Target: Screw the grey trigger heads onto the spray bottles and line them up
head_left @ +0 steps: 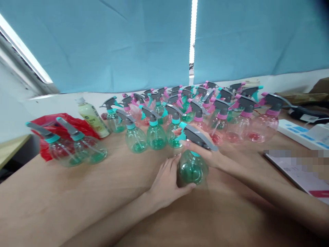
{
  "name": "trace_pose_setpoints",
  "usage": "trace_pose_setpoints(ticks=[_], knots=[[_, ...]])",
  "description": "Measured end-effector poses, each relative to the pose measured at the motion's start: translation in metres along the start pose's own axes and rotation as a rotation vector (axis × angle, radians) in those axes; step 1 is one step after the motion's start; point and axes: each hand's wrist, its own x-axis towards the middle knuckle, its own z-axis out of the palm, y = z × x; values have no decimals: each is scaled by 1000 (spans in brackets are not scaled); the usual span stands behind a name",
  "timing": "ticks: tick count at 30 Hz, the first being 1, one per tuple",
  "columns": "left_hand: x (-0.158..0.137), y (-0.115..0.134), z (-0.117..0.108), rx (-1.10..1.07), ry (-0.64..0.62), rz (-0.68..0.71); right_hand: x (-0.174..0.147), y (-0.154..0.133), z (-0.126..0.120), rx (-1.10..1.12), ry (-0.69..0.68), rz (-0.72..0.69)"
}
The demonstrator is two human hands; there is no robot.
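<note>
A green see-through spray bottle [193,168] with a grey and turquoise trigger head stands tilted slightly in front of me. Around its lower body curls my left hand [169,180], thumb at the near side and fingers at the left. My right hand [203,147] grips the neck and trigger head, its fingers partly hidden behind the grey top. Just beyond are more green spray bottles [156,136] with turquoise collars. Pink spray bottles [239,127] with pink collars stand behind and to the right.
Two green spray bottles [89,149] stand at the left before a red plastic bag [61,120] and a pale-green labelled bottle [94,118]. A white power strip [295,132] and a tablet-like device [290,171] lie at the right. Blue sheeting [123,44] hangs behind the wooden table [84,195].
</note>
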Motion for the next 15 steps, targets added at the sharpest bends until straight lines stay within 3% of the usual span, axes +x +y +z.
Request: trace_pose_setpoints(ticks=[9, 15], knots=[[-39, -14, -18, -120, 208, -61, 6, -12, 59, -13, 73, -25], [-78, -31, -33, -23, 376, -176, 16, -23, 114, 33, -32, -11]])
